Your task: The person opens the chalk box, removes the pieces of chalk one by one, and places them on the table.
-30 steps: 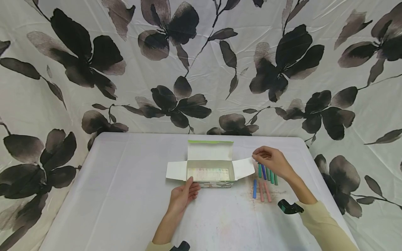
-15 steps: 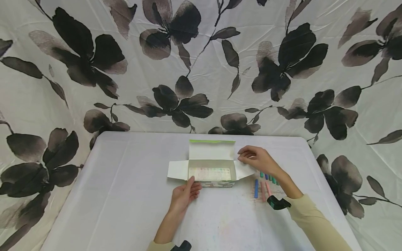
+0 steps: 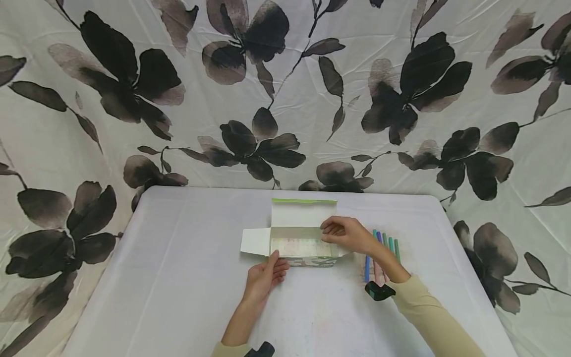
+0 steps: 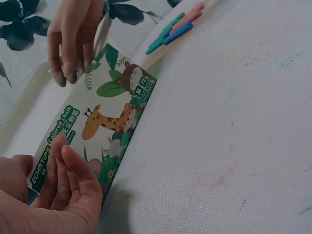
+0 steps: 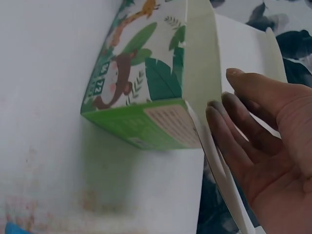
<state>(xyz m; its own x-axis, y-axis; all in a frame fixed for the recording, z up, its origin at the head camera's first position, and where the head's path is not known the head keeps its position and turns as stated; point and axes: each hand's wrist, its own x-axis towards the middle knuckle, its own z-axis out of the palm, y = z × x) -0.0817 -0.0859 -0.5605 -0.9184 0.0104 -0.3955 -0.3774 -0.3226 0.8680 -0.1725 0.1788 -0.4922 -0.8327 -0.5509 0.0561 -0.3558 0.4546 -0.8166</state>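
Note:
An open-topped colored chalk box [image 3: 312, 262], printed with animals, stands mid-table with chalk sticks [image 3: 296, 246] packed inside. My left hand [image 3: 260, 280] holds its front left corner, thumb over the rim and fingers against the printed front panel [image 4: 105, 122]. Over the box's right end is my right hand [image 3: 350, 234], its fingers loosely bent. In the right wrist view this hand [image 5: 263, 131] has its thumb apart from the fingertips, beside the side flap [image 5: 219, 170]; no chalk shows between them. Green chalk sticks [image 3: 396, 251], a blue chalk stick [image 3: 367, 269] and pink ones lie to the right.
The box's raised lid [image 3: 301, 212] stands at the back, and its left flap [image 3: 255, 241] sticks outward. A white cloth covers the table [image 3: 192, 277], with coloured chalk smudges on it. Behind hangs a flower-patterned curtain [image 3: 330, 148].
My right hand has moved left from above the chalk sticks, past the right flap, to the box's opening. My left hand stays at the box corner.

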